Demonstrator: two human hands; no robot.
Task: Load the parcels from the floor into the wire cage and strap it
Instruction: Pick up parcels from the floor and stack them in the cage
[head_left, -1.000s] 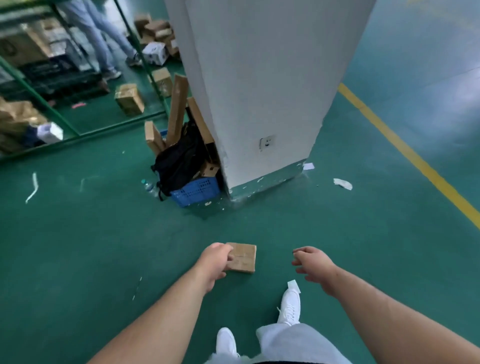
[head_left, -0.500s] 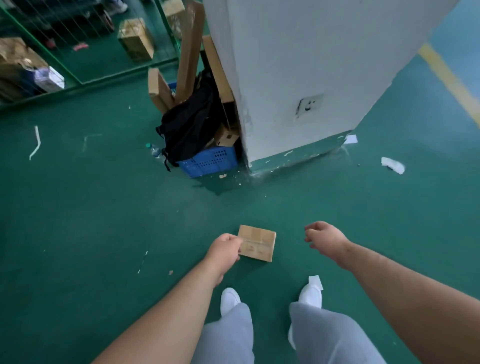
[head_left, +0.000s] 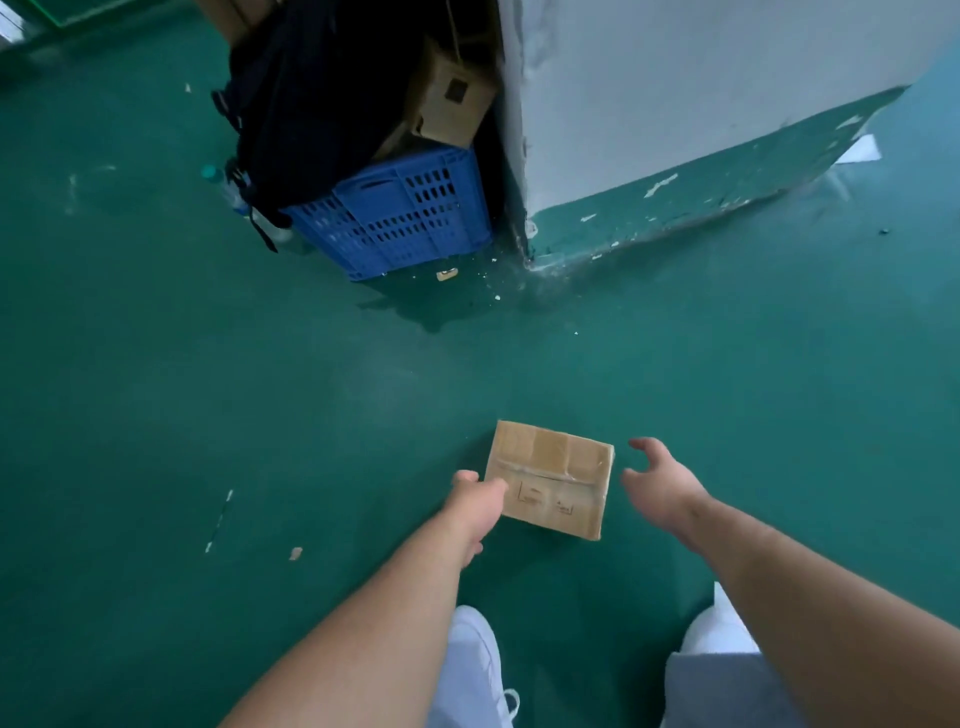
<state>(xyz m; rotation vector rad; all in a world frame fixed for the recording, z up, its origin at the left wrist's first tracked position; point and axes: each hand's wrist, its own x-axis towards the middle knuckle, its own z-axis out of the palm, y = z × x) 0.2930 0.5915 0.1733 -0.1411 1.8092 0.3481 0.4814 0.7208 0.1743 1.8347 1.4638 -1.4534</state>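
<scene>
Left hand pinches left edge of flat cardboard parcel, thumb on top, other fingers hidden beneath. Right hand just beside parcel's right edge, apart, fingers spread wide. Parcel low over green floor. Dark printed marks on its face, unreadable. Blue plastic crate against white pillar.

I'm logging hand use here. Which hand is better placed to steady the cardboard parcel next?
Probably the right. The right hand is open, fingers spread, just beside the right edge of the parcel without touching it. The left hand already pinches the left edge.
</scene>
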